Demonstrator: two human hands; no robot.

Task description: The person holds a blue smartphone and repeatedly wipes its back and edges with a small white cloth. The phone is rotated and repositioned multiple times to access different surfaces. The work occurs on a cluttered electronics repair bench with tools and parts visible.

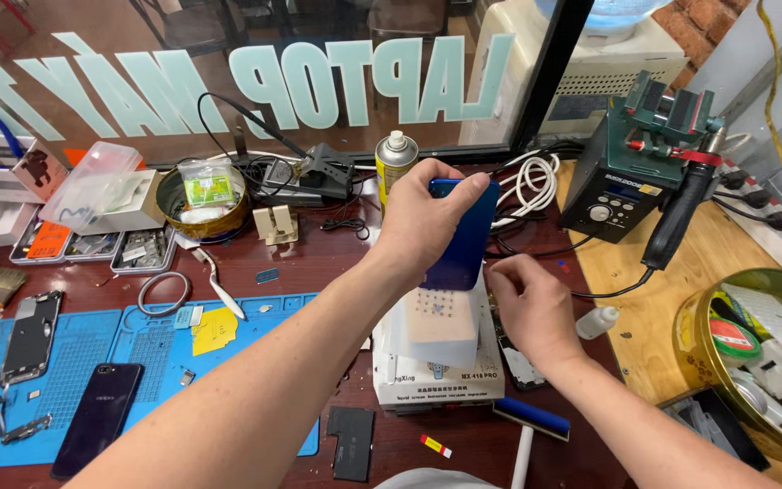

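I am holding a blue phone (pixel 460 237) in my left hand (pixel 423 222), fingers curled over its far top edge and thumb pressing one side, so this hand is closed around the upper end. The phone is hanging upright above the white heating machine (pixel 436 362) near the middle of the table (pixel 319 263), its long axis running nearly vertical, top end pointing away and up, lower end tipping down toward the pale pad (pixel 443 324) on the machine. Its glossy back is facing right and toward me.

My right hand (pixel 531 303) is resting just right of the machine, fingers bent loosely downward; I cannot tell whether it is gripping anything, as the fingertips are hidden.

I am judging the phone to be light, stiff and flat, with a slick back that could slip, and fragile if glass. Gripping by the narrow side edges near the top seems safest, keeping fingers off the broad faces.

A spray can (pixel 395 158) is standing just beyond my left hand, and a hot-air station (pixel 622 190) is sitting far right.
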